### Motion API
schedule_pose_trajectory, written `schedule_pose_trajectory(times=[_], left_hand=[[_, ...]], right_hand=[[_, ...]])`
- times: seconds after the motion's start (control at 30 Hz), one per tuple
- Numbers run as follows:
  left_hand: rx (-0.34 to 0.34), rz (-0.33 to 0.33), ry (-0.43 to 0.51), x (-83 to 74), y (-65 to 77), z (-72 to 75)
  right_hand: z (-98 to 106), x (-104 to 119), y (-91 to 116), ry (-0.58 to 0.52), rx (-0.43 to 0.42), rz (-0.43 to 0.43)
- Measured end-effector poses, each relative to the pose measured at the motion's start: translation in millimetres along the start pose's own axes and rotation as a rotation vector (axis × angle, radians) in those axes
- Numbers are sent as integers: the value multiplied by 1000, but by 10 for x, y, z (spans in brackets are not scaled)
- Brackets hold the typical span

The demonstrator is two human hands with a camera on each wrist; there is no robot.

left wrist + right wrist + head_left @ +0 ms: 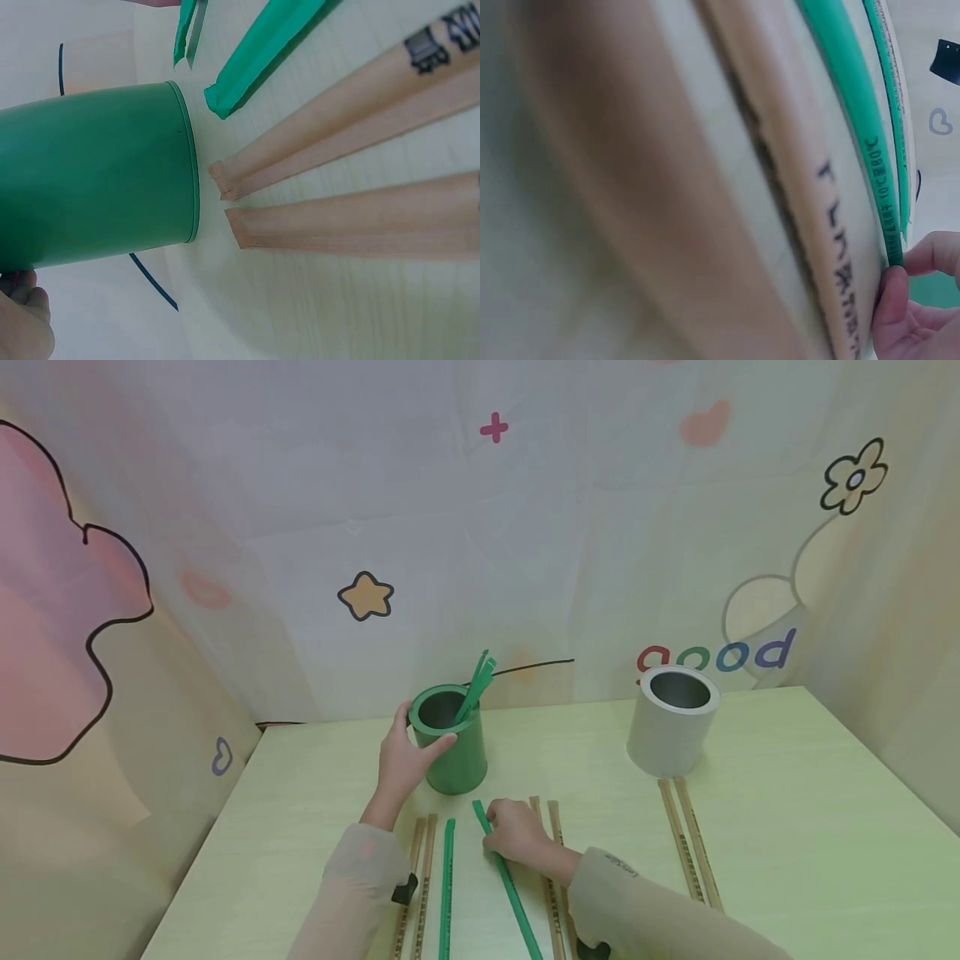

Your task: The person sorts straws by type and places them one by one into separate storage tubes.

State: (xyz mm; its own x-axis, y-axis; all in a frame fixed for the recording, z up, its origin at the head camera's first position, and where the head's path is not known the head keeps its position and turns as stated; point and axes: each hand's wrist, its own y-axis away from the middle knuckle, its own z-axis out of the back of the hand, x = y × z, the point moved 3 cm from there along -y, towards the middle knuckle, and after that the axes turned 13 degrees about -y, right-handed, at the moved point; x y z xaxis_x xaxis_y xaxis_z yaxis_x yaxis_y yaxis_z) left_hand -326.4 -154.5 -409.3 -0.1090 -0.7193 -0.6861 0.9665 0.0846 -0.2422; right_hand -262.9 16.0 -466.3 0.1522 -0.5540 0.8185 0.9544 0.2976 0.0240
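Observation:
My left hand [401,764] holds the upright green cup [461,764], its fingers at the far left side of the rim and its thumb across the near side. Several thin green pieces [476,689] lean out of the cup's right side. Just in front, my right hand [517,833] pinches a long, thin green paper-wrapped stick [517,906] near its far end; the right wrist view shows the thumb and finger on that tip [894,255]. Another green wrapped stick [447,885] lies to its left. Dark print runs along the wrappers.
Two brown wrapped sticks [424,877] lie left of the green ones, and two more [551,893] run partly under the right forearm. At the back right stands a white cup [667,739], with a brown pair [692,843] before it. A printed curtain [450,527] hangs behind the table.

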Motion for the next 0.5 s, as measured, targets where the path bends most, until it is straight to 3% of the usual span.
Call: schedule_pose_trajectory(times=[0.17,0.5], left_hand=[[-3,0,5,3,-1,-1],[-6,-9,-2,-2,0,-3]], right_hand=[[27,-14,11,-67,5,13],[38,-5,36,-97,15,9]])
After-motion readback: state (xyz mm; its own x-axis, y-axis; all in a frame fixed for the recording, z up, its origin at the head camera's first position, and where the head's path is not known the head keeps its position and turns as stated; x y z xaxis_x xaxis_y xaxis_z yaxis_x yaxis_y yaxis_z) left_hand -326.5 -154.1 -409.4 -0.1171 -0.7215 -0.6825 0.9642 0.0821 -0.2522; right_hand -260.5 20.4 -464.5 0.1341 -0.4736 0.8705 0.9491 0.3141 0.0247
